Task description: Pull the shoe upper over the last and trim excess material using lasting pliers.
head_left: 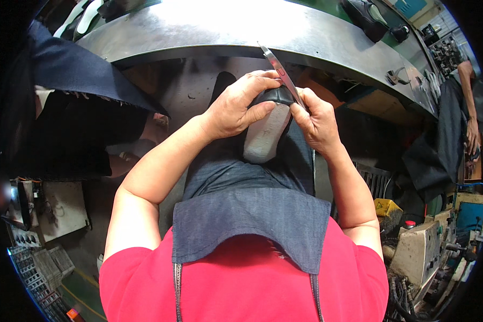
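Observation:
Over my lap, a shoe (pixel 264 134) with a black upper and a pale, worn-looking underside faces up, its black end pointing away from me. My left hand (pixel 241 104) wraps around its left side, the thumb lying on the pale underside near the black end. In my right hand (pixel 315 119) is a slim, flat metal tool (pixel 280 70), its thin tip pointing away to the upper left. The tool lies along the right side of the black end, next to my left fingertips. Its exact kind and lower end are hidden by my fingers.
A curved metal bench (pixel 198 35) crosses ahead, with a black shoe (pixel 366 19) and a pincer-like tool (pixel 397 77) at its right. People in dark clothing (pixel 80 123) are on both sides, one arm (pixel 469 107) showing at right. Machinery (pixel 418 249) stands lower right.

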`<move>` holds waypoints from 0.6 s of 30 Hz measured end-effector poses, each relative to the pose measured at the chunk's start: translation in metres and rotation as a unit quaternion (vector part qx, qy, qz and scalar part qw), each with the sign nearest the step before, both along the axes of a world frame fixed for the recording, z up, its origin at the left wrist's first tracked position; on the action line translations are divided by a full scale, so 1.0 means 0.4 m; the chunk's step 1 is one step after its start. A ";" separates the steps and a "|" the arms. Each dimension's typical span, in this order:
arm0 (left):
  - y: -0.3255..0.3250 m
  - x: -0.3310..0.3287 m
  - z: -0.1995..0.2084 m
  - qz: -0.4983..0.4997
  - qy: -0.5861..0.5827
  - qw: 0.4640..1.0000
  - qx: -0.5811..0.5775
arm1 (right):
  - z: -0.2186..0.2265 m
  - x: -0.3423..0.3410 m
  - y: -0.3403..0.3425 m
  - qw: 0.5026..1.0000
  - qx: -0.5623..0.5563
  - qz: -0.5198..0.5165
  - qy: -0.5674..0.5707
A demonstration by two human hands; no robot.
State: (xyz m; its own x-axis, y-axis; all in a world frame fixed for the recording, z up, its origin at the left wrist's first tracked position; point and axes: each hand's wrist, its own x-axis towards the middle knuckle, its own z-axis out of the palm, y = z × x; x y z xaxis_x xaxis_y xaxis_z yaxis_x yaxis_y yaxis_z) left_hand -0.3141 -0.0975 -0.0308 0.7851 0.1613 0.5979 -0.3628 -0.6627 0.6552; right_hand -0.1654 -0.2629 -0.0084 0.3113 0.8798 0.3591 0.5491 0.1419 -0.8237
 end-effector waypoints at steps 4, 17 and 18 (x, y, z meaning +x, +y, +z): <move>0.001 0.002 -0.004 0.015 -0.020 0.999 0.024 | -0.002 0.005 -0.007 1.000 -0.025 0.011 0.009; -0.012 0.042 0.000 0.023 -0.083 0.994 0.072 | 0.022 0.017 0.003 0.995 0.020 -0.010 -0.100; -0.012 0.044 0.000 0.038 -0.107 0.990 0.087 | 0.023 0.011 0.003 0.992 0.028 -0.024 -0.118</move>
